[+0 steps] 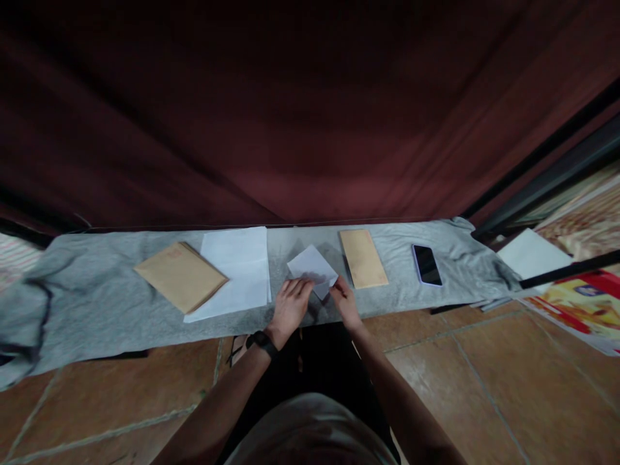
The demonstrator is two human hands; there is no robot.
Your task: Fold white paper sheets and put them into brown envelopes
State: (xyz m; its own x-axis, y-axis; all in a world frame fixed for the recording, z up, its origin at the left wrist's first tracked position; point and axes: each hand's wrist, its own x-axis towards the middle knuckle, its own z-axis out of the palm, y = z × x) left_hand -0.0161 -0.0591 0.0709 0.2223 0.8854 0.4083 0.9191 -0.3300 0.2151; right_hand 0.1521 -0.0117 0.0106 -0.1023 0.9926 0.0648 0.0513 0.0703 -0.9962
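Observation:
Between my hands is a partly folded sheet of white paper (314,263), tilted above the grey cloth. My left hand (291,302), with a dark watch on its wrist, has its fingers closed on the paper's lower left edge. At the paper's lower right corner, my right hand (345,301) pinches the edge between thumb and fingers. A single brown envelope (364,258) lies just to the right of the paper. On the left, a stack of brown envelopes (181,276) rests partly over white sheets (242,268).
Grey cloth (106,310) covers the long narrow surface. A phone (427,265) lies on its right part. Behind hangs a dark red curtain (310,148). At far right are a dark metal bar (571,270) and a red and yellow printed package (588,303). Below is a tiled floor (436,368).

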